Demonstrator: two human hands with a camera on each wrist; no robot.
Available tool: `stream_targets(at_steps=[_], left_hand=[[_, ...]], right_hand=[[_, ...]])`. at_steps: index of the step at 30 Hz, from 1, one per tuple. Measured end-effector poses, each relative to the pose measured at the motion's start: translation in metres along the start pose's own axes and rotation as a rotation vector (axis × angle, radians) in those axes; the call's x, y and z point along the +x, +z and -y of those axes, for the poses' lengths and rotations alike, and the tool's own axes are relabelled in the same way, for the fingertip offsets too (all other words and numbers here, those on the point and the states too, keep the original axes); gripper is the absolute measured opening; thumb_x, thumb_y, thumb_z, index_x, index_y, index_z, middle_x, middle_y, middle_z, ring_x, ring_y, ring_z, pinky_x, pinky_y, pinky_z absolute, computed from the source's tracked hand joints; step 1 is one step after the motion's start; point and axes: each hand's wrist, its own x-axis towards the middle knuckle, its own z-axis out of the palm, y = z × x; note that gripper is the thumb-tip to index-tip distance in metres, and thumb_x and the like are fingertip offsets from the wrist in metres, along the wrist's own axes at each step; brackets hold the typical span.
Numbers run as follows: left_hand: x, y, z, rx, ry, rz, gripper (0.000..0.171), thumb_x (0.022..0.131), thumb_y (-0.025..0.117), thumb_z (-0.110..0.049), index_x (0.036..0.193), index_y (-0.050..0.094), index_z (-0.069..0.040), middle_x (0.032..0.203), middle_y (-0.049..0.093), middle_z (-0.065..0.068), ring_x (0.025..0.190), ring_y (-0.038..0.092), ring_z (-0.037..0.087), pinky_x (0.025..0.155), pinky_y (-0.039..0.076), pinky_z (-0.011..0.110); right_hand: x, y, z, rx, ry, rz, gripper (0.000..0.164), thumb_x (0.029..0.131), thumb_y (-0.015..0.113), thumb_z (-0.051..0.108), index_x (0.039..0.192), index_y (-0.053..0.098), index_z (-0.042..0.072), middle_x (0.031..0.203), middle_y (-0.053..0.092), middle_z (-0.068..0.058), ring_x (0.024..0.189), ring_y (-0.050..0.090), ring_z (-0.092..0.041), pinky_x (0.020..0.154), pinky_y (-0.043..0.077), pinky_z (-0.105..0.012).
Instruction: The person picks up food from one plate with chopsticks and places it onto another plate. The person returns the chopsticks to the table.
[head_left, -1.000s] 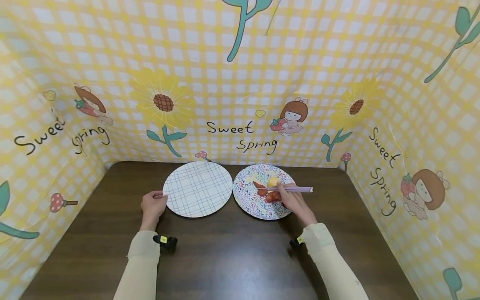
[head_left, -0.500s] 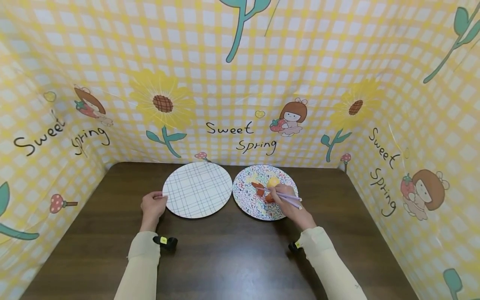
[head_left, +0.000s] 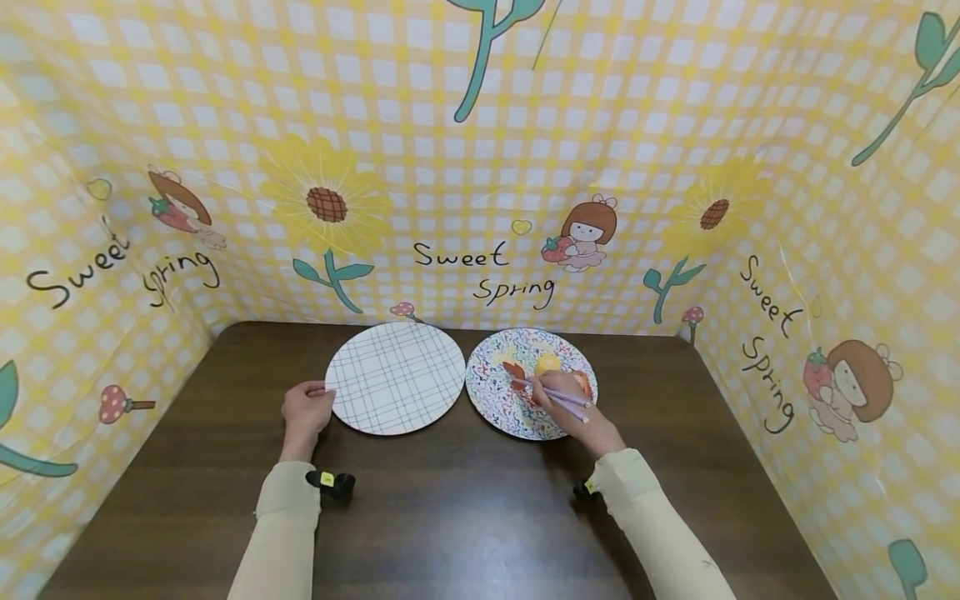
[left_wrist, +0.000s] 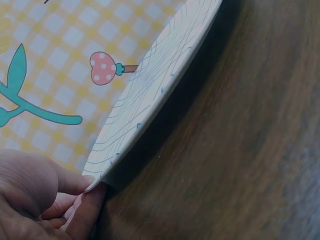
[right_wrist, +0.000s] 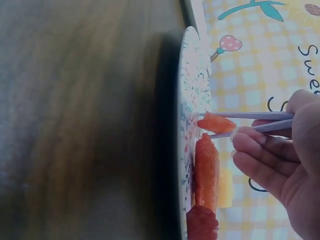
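My left hand pinches the near-left rim of a white plate with thin blue crossing lines, thumb on top and finger below in the left wrist view. In my right hand is a pair of pale purple chopsticks, held over a multicoloured speckled plate. Between the chopstick tips, in the right wrist view, sits a small orange-red food piece; whether both tips grip it I cannot tell. Longer orange-red food pieces lie beside it. A yellow rounded piece sits behind my right fingers, which partly hide the food.
Both plates lie side by side, their rims nearly touching, toward the back of a dark wooden table. A yellow checked cloth with printed flowers and lettering rises behind and at both sides. Black wrist cameras are on both wrists.
My right hand has shifted slightly left and nearer over the speckled plate. The chopsticks have turned, their back ends now pointing nearer me and standing apart. My left hand has stayed put.
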Motion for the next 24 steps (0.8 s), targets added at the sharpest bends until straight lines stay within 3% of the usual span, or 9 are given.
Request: stream_targets(at_steps=[7,16,24], left_hand=[[0.0,0.001,0.002,0.002,-0.001,-0.013,0.039,0.099,0.059,-0.014,0.132,0.058,0.008,0.128,0.059,0.027,0.117,0.056,0.037,0.093,0.048,0.044],[0.001,0.002,0.001,0.003,0.012,-0.025,0.039,0.098,0.059,-0.013,0.13,0.059,0.009,0.127,0.06,0.028,0.117,0.056,0.038,0.095,0.047,0.044],[0.001,0.002,0.001,-0.001,0.017,-0.017,0.04,0.099,0.058,-0.014,0.132,0.057,0.01,0.128,0.058,0.029,0.117,0.055,0.039,0.096,0.048,0.046]], right_hand=[[-0.006,0.001,0.0,-0.029,-0.071,-0.036,0.04,0.102,0.056,0.003,0.063,0.052,0.012,0.062,0.044,0.004,0.056,0.039,-0.008,0.052,0.036,-0.024],[-0.01,0.001,-0.007,-0.091,-0.126,-0.1,0.034,0.099,0.057,0.0,0.067,0.063,0.004,0.065,0.052,0.001,0.06,0.048,-0.012,0.054,0.043,-0.026],[-0.014,0.003,-0.009,-0.09,-0.146,-0.132,0.038,0.098,0.059,-0.002,0.062,0.053,0.009,0.061,0.048,0.002,0.058,0.046,-0.013,0.054,0.041,-0.027]])
